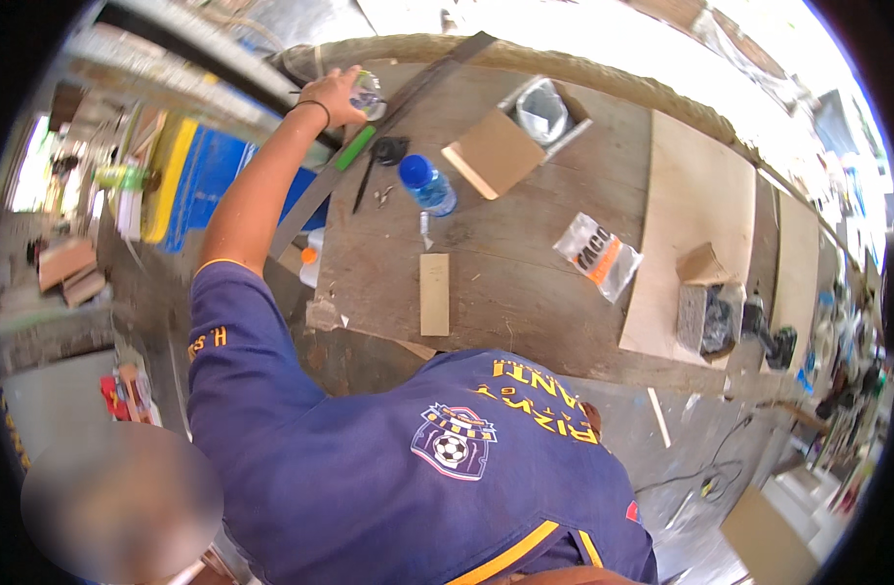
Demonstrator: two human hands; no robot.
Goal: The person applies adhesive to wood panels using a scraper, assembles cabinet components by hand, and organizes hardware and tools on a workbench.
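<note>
My left arm reaches across to the far left corner of the wooden workbench (525, 234). There my left hand (328, 99) has its fingers closed round a small clear container (367, 96). Beside it lies a long flat grey strip (432, 83), with a green section (354, 148) near the wrist. Close by are a round black object (389, 149), a thin dark tool (364, 182) and a clear bottle with a blue cap (428, 185). A flat tan block (434, 294) rests nearer to me. My right hand does not show; my torso in a dark blue shirt fills the lower middle.
A cardboard box (500, 154) holds a clear-wrapped item. A printed plastic bag (599, 255), a pale board (695, 195), a small open box (710, 317) and a power drill (780, 343) are farther right. A person, blurred, is at lower left (123, 502). Cables (725, 473) lie on the floor.
</note>
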